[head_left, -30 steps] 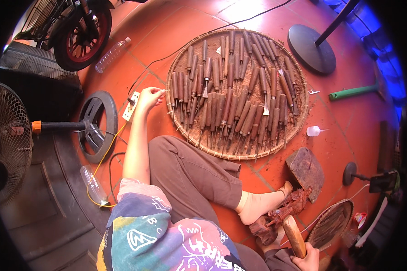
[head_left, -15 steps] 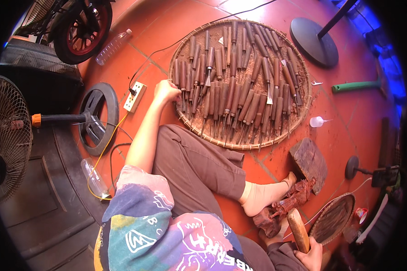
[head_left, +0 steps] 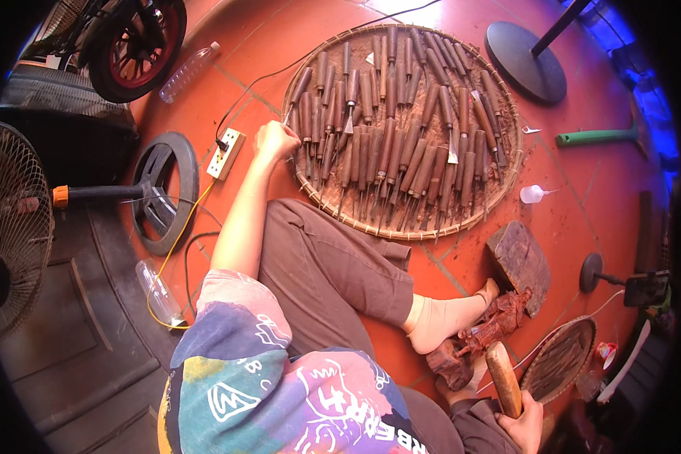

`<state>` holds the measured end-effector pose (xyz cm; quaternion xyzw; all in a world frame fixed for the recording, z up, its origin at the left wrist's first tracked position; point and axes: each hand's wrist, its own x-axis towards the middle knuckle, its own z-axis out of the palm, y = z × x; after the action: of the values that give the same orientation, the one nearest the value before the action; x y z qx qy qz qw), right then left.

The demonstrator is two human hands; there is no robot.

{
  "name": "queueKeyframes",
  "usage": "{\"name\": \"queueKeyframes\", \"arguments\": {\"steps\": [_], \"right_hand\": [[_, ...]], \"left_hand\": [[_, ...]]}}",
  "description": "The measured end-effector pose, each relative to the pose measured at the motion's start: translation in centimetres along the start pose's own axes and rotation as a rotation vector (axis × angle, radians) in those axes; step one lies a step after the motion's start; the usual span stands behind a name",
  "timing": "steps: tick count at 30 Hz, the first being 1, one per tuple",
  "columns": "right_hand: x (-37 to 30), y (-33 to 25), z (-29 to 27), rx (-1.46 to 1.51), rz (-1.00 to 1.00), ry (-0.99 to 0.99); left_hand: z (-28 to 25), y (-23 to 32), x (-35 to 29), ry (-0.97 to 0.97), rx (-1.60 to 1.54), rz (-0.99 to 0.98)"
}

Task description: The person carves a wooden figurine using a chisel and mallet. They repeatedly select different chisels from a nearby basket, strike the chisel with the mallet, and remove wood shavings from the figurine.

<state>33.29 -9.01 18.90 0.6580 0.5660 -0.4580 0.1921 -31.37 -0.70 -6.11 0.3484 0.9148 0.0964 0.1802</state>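
Observation:
My left hand [head_left: 277, 141] is closed at the left rim of the round woven tray [head_left: 310, 195]. From its fingers a carving chisel [head_left: 300, 85] slants up, blade end toward the hand and wooden handle over the tray. Several rows of other wooden-handled chisels [head_left: 390, 147] lie in the tray. At the lower right my right hand [head_left: 525, 426] is wrapped round a thick wooden mallet [head_left: 502, 378], which points up and away. Beside my bare feet [head_left: 443, 321] lies a reddish-brown wood carving [head_left: 499, 321], its far end against a dark wooden block [head_left: 519, 261].
A power strip [head_left: 225, 153] with cords lies left of my left hand, near a fan base [head_left: 164, 193]. Right of the tray are a small white squeeze bottle [head_left: 533, 194], a green-handled tool [head_left: 596, 139] and a round black stand base [head_left: 526, 64]. A smaller basket [head_left: 560, 359] stands lower right.
My left hand has moved slightly up along the tray's rim, and a slanted chisel now shows beyond its fingers. My right hand still grips the mallet in nearly the same place.

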Motion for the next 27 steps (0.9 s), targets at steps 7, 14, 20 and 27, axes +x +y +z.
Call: {"name": "queueKeyframes", "arguments": {"steps": [7, 14, 20, 27], "right_hand": [[-0.1, 0.4, 0.4, -0.034, -0.036, 0.024], [-0.2, 0.9, 0.6, -0.068, -0.059, 0.073], [0.0, 1.2, 1.1, -0.088, -0.064, 0.109], [-0.1, 1.8, 1.4, -0.107, -0.076, 0.15]], "left_hand": [[-0.1, 0.9, -1.7, -0.142, 0.109, -0.019], [1.0, 0.1, -0.8, -0.163, 0.131, -0.038], [1.0, 1.6, -1.6, -0.12, 0.217, -0.068], [0.7, 2.4, -1.9, 0.023, 0.156, -0.091]]}}
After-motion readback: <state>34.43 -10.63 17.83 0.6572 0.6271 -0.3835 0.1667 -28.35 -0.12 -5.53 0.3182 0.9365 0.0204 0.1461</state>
